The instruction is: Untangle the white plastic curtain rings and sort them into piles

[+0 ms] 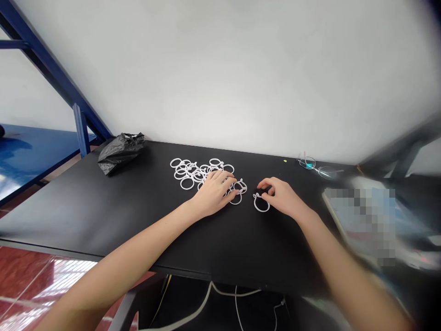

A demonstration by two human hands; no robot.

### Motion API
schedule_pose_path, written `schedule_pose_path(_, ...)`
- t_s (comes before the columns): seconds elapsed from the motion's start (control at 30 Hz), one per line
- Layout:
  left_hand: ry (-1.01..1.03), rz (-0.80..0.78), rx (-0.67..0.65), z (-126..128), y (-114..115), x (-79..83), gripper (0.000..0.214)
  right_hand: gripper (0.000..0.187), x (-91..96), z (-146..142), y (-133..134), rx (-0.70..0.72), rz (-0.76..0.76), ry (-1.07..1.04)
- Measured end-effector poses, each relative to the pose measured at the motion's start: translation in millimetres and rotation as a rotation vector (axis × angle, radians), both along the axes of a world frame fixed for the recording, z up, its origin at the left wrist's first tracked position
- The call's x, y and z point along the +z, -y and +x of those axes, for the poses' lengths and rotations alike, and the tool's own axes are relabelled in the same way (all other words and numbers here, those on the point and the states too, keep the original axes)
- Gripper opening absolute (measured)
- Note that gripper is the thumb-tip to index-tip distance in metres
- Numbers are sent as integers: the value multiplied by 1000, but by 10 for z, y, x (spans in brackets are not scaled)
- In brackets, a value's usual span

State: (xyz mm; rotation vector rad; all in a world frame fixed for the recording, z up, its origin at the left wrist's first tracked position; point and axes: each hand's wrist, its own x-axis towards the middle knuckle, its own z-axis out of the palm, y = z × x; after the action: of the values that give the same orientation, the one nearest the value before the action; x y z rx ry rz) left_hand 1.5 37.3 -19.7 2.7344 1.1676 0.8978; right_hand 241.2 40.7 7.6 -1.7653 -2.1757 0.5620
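Several white curtain rings (187, 183), each with a small eyelet, lie in a loose, overlapping pile on the black table (144, 202). My left hand (215, 191) rests over the right part of this pile, fingers spread and thumb out, hiding some rings. Just past its fingertips are overlapping white rings (240, 187). To the right, my right hand (280, 195) is half curled, with a gap between thumb and index finger. One single curtain ring (262, 211) lies by its thumb tip; whether they touch I cannot tell.
A crumpled black plastic bag (121, 151) sits at the back left. Glasses (308, 163) lie by the wall. On the right is a partly blurred, pale flat package (358, 220). Cables (203, 303) hang below the table's front edge. A blue metal frame (58, 69) stands at left.
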Motion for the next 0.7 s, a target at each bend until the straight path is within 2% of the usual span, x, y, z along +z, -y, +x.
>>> schedule_pose_path(0.17, 20, 35, -84, 31, 42, 30, 21, 15, 51, -28, 36, 29, -77, -100)
schedule_pose_path(0.33, 32, 55, -104, 45, 44, 34, 21, 20, 76, -56, 78, 70, -48, -143)
schedule_pose_path(0.47, 34, 68, -106, 45, 38, 35, 20, 10, 76, -107, 87, 105, -104, -149)
schedule_pose_path(0.57, 36, 78, -108, 43, 42, 43, 20, 19, 112, -110, 96, 94, -129, -173)
schedule_pose_path(0.7, 49, 92, -104, 36, 44, 53, 18, 36, 193, -56, 125, 199, -286, -128)
